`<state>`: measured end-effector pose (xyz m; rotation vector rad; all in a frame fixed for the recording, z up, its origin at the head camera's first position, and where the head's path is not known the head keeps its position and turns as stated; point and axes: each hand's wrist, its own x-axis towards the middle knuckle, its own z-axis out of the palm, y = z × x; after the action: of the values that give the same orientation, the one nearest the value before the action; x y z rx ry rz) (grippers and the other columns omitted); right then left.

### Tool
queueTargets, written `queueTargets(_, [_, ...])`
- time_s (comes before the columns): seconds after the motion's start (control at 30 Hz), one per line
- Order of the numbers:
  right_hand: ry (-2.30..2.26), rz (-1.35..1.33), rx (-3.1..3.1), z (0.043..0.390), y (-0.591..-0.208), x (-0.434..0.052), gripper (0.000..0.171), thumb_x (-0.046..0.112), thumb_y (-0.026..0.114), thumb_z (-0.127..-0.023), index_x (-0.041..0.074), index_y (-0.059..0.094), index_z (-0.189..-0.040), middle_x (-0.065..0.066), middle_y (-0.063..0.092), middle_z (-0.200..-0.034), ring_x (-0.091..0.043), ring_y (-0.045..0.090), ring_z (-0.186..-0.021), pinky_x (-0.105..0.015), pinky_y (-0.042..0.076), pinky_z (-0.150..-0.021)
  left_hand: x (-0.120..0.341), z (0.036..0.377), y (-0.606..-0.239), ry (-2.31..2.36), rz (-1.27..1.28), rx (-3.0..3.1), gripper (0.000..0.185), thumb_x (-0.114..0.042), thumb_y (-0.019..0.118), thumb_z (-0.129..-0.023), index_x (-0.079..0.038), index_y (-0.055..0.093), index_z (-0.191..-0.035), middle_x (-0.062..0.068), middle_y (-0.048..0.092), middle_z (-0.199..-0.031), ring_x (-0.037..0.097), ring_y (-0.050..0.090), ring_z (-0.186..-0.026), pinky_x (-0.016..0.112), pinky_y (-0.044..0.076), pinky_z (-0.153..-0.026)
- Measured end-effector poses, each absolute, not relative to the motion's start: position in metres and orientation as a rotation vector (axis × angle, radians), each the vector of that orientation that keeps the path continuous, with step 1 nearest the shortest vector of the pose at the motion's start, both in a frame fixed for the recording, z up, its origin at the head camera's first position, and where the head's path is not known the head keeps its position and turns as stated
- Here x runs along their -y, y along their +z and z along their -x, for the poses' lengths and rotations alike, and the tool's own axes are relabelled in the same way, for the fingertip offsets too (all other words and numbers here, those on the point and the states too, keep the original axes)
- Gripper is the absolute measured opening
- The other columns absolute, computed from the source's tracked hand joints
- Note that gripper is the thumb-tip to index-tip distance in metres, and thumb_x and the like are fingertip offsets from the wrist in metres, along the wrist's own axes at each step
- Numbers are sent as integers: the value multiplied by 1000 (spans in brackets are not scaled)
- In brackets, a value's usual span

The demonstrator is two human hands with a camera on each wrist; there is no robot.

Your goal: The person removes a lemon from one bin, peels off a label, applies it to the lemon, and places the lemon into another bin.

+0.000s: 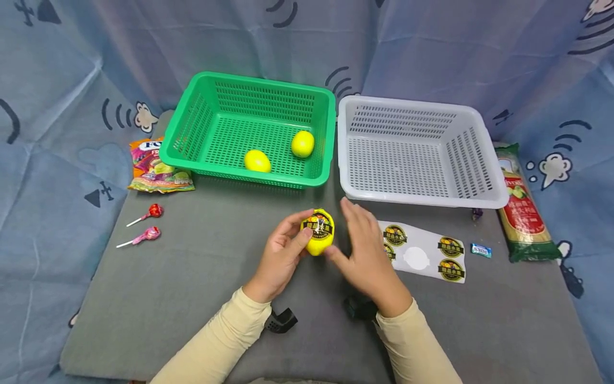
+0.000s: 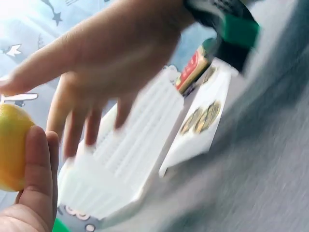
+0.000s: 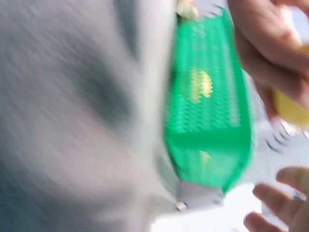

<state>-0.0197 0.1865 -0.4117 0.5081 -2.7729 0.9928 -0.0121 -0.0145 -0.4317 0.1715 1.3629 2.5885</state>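
My left hand (image 1: 283, 250) grips a yellow lemon (image 1: 318, 237) above the grey table (image 1: 192, 298); a round black and gold sticker (image 1: 319, 226) sits on its top. The lemon (image 2: 12, 145) also shows at the left edge of the left wrist view, beside my left fingers (image 2: 38, 169). My right hand (image 1: 362, 248) hovers just right of the lemon with fingers straight, holding nothing. A white sticker sheet (image 1: 424, 250) with several round stickers lies to the right of that hand. Two more lemons (image 1: 257, 160) (image 1: 303, 143) lie in the green basket (image 1: 249, 88).
A white basket (image 1: 422, 197) stands right of the green one. A candy bag (image 1: 153, 168) and two lollipops (image 1: 146, 215) (image 1: 141, 237) lie at the left. A green packet (image 1: 523, 205) and a small blue sweet (image 1: 481, 250) lie at the right. Patterned blue cloth surrounds the table.
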Motion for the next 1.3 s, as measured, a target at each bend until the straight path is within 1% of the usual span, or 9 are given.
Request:
queueTargets(0.1, [966, -341, 2628, 31, -403, -214, 77, 57, 51, -107, 1, 46, -158, -25, 42, -161, -51, 33, -145, -67, 21, -117, 17, 17, -431, 2615, -135, -1400, 36, -4, 60, -106, -26, 69, -133, 9, 62, -137, 19, 63, -112, 28, 56, -88])
queueTargets(0.23, [873, 0, 2618, 46, -395, -252, 52, 30, 64, -105, 5, 60, -150, -24, 42, -160, -50, 27, -149, -69, 16, -119, 17, 24, -431, 2628, -108, -1433, 35, -2, 58, -106, -22, 66, -133, 10, 59, -139, 20, 62, -112, 28, 56, -87])
queueTargets(0.5, [789, 167, 2713, 52, -407, -279, 38, 30, 70, -105, 8, 73, -136, -21, 57, -147, -44, 28, -152, -65, -8, -123, -20, 71, -398, 2501, -308, -1565, 40, -8, 54, -111, -2, 48, -150, 15, 51, -147, 22, 64, -112, 32, 57, -90])
queueTargets(0.67, [789, 169, 2740, 56, -406, -280, 38, 30, 70, -105, 8, 73, -136, -22, 58, -146, -43, 26, -153, -65, -9, -123, -66, 126, -373, 2295, -449, -1864, 40, -13, 59, -110, -6, 56, -150, 10, 55, -144, 23, 69, -98, 34, 60, -85])
queueTargets(0.83, [791, 147, 2739, 61, -408, -277, 36, 29, 71, -104, 9, 75, -133, -21, 58, -145, -42, 26, -152, -65, -8, -123, -107, 164, -372, 1900, -470, -2256, 42, -21, 60, -111, -13, 58, -151, 9, 59, -145, 19, 63, -107, 27, 56, -85])
queueTargets(0.97, [808, 115, 2741, 64, -409, -274, 36, 30, 71, -104, 9, 75, -133, -20, 58, -146, -42, 26, -152, -66, -8, -123, -121, 178, -375, 1635, -445, -2345, 66, -40, 66, -106, -28, 40, -165, 12, 33, -169, 26, 38, -150, 43, 47, -110])
queueTargets(1.07, [818, 109, 2739, 64, -409, -274, 36, 30, 70, -105, 9, 74, -134, -21, 58, -146, -42, 24, -153, -65, -9, -122, -122, 180, -376, 1589, -441, -2304, 85, -51, 72, -99, -39, 26, -169, 12, 5, -177, 31, 7, -161, 60, 34, -118])
queueTargets(1.1, [815, 113, 2738, 64, -409, -274, 36, 29, 70, -105, 9, 74, -134, -21, 58, -146, -42, 24, -153, -65, -9, -123, -122, 180, -376, 1596, -449, -2288, 88, -52, 73, -97, -40, 24, -169, 11, 2, -177, 31, 6, -161, 62, 33, -118])
queueTargets(1.3, [812, 146, 2730, 60, -409, -281, 36, 29, 71, -104, 8, 74, -134, -21, 57, -146, -41, 23, -154, -63, -11, -123, -115, 164, -375, 1791, -614, -2214, 68, -41, 75, -100, -24, 47, -160, -2, 40, -162, 16, 45, -140, 35, 46, -109])
